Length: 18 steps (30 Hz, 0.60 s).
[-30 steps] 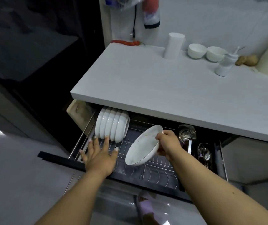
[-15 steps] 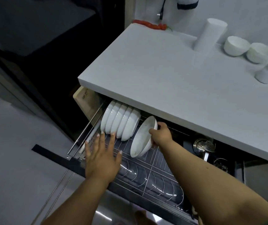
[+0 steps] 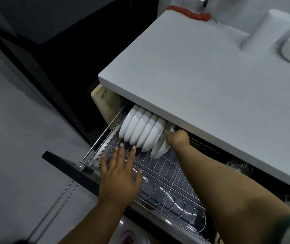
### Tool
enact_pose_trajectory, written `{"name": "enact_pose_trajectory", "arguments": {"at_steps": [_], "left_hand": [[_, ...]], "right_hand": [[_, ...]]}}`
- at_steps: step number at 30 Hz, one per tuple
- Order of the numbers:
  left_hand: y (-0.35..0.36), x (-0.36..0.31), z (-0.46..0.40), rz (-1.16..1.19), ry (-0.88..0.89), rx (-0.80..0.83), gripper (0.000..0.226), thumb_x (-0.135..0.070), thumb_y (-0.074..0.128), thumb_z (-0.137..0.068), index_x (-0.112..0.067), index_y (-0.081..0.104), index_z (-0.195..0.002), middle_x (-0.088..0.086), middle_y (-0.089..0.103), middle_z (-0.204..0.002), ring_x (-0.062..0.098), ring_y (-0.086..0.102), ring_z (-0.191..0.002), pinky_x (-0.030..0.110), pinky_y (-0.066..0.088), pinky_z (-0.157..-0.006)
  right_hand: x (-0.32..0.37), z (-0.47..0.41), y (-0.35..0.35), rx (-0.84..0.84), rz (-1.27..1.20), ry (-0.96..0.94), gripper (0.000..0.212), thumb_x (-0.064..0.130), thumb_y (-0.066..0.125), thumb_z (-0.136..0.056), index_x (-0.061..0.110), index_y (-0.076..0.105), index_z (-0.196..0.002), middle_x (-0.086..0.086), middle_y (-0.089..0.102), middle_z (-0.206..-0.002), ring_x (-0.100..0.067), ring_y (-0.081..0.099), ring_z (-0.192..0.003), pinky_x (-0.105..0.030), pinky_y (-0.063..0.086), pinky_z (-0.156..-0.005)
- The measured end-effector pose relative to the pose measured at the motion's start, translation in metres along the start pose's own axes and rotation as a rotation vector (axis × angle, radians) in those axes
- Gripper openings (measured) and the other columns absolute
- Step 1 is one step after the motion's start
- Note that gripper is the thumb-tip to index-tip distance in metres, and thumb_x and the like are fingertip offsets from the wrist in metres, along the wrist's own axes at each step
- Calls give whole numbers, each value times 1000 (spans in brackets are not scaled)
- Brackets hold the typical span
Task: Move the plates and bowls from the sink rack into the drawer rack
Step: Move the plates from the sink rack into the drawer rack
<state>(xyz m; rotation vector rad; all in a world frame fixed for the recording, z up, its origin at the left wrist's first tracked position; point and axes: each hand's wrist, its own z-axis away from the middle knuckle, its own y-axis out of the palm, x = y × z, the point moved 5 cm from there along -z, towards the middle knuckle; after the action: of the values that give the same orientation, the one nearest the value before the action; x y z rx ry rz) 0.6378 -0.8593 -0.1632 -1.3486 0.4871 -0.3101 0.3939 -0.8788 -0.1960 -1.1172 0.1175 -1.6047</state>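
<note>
Half a second on, the right hand (image 3: 176, 138) has carried the white bowl (image 3: 160, 149) up against the row of stacked bowls (image 3: 140, 131) at the drawer rack's (image 3: 167, 175) 11 o'clock end, fingers curled on its rim. The left hand (image 3: 118, 175) hovers flat, fingers spread, at the rack's 7 o'clock edge. Seating the bowl upright between wires before release would likely keep it from tipping.
</note>
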Motion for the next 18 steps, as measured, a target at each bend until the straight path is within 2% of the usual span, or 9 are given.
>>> {"name": "enact_pose_trajectory", "arguments": {"at_steps": [4, 11, 16, 18], "left_hand": [[1, 1, 0, 1, 1, 3, 71, -56, 38, -86, -22, 30, -149, 16, 33, -152, 31, 33, -140, 53, 10, -113], [3, 4, 0, 47, -32, 21, 73, -57, 36, -85, -24, 24, -150, 14, 33, -153, 29, 31, -141, 48, 5, -115], [3, 3, 0, 59, -33, 10, 73, -55, 38, -83, -22, 32, -147, 14, 41, -148, 29, 38, -137, 51, 19, -114], [4, 3, 0, 58, -39, 10, 73, -54, 35, -83, -20, 34, -147, 13, 41, -148, 29, 37, -137, 50, 19, -114]], "right_hand": [[9, -5, 11, 12, 83, -37, 39, 32, 57, -93, 1, 62, -116, -18, 63, -121, -34, 58, -113, -30, 42, -86], [17, -14, 21, 65, 176, -51, 50, 42, 48, -97, 4, 55, -128, -14, 57, -133, -30, 52, -124, -28, 39, -96], [18, -14, 25, 102, 192, -31, 54, 40, 46, -98, -4, 52, -128, -19, 57, -131, -33, 52, -122, -29, 39, -94], [15, -8, 24, 88, 169, -31, 53, 39, 47, -97, -5, 54, -124, -21, 60, -126, -35, 55, -117, -30, 42, -90]]}}
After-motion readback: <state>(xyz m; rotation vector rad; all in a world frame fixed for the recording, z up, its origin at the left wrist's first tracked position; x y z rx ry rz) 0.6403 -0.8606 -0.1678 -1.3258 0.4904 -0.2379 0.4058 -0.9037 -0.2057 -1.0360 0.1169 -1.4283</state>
